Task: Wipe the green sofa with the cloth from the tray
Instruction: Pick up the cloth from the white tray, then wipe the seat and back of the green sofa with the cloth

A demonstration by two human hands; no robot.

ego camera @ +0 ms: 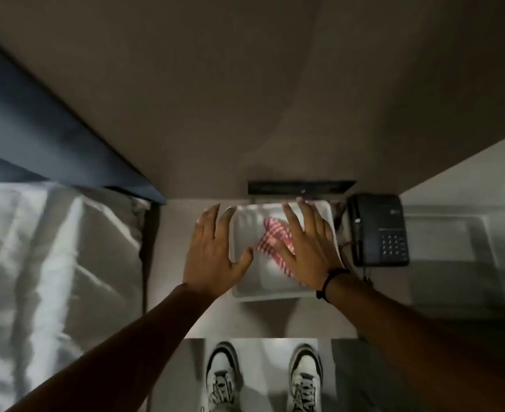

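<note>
A red-and-white checked cloth [270,234] lies crumpled in a white tray [247,224] on a small pale table straight in front of me. My left hand [214,252] hovers flat over the tray's left rim, fingers spread, holding nothing. Over the right side of the tray, my right hand [306,243] is spread with fingers apart, covering part of the cloth; I cannot tell whether it touches the cloth. A dark band circles the right wrist. No green sofa is in view.
A black desk telephone [379,230] sits just right of the tray, its cord trailing between them. A dark strip [301,187] runs along the wall behind the tray. A bed with white sheets [52,263] and a dark headboard fills the left. My shoes [263,379] stand below the table.
</note>
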